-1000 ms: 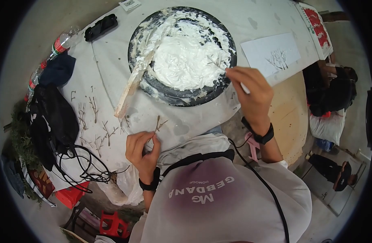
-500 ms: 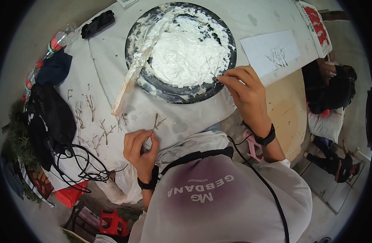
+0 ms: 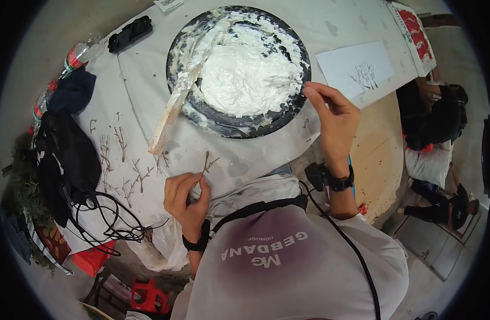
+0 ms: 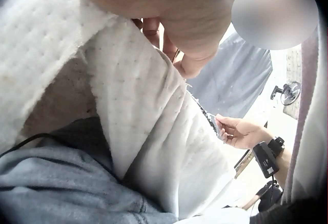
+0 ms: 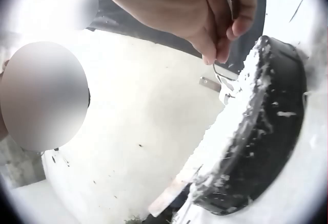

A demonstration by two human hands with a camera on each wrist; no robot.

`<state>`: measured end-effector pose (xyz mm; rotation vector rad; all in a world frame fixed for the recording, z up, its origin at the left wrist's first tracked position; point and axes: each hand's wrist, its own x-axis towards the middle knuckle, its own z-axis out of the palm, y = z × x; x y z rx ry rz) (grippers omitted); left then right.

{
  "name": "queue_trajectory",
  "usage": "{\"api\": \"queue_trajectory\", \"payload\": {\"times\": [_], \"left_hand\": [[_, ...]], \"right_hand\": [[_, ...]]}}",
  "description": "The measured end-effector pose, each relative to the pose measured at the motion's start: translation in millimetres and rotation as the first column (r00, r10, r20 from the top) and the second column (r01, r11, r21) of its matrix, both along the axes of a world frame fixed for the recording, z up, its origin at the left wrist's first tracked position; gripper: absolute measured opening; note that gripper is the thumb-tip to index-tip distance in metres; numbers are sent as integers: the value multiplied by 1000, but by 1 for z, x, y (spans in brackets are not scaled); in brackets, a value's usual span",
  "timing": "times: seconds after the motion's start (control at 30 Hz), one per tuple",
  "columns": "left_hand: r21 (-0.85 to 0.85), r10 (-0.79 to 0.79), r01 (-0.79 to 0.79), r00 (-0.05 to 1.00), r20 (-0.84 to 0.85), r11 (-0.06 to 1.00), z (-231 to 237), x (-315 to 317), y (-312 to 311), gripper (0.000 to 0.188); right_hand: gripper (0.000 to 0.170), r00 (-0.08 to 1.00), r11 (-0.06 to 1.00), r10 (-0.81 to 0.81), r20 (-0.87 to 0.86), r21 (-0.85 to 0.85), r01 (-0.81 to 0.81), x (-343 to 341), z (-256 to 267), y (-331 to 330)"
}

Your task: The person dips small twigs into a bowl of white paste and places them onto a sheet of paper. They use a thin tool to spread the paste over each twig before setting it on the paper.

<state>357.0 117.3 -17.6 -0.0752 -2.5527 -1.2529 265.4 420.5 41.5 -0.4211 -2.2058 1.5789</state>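
Observation:
My right hand pinches the end of a thin forked twig between thumb and fingertips, at the right rim of a round black basin. White paste coats the twig's branches in the right wrist view. More of the thick white paste fills the basin, and a paste-smeared wooden stick leans over its left rim. At the table's front edge, my left hand holds a bare brown forked twig upright by its lower end. That twig is hidden in the left wrist view.
Several bare twigs lie to the left, near a black bag and tangled cables. Right of the basin, a white sheet bears coated twigs. Plastic bottles and a black case stand far left.
My right hand first drew the twig left and toward me through the paste, then moved right and away to the basin's rim. The left hand kept its hold on its twig.

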Motion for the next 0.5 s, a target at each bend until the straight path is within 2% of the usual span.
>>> {"api": "queue_trajectory", "payload": {"times": [0.1,0.13,0.23,0.4,0.5], "left_hand": [[-1,-3,3,1000,2,1000,0,1,0,23],[0,-1,1,1000,2,1000,0,0,0,23],[-2,-4,4,1000,-1,1000,-1,1,0,22],[-11,-4,4,1000,-5,1000,-1,0,0,22],[-8,-7,7,1000,-1,1000,-1,0,1,21]], "right_hand": [[20,986,997,-23,163,73,11,-1,-15,7],[20,986,997,-27,162,75,15,0,-18,11],[19,984,971,-40,171,239,-2,1,-17,16],[16,984,951,23,177,299,-76,5,-13,23],[14,991,911,59,120,400,-102,3,-10,25]]}}
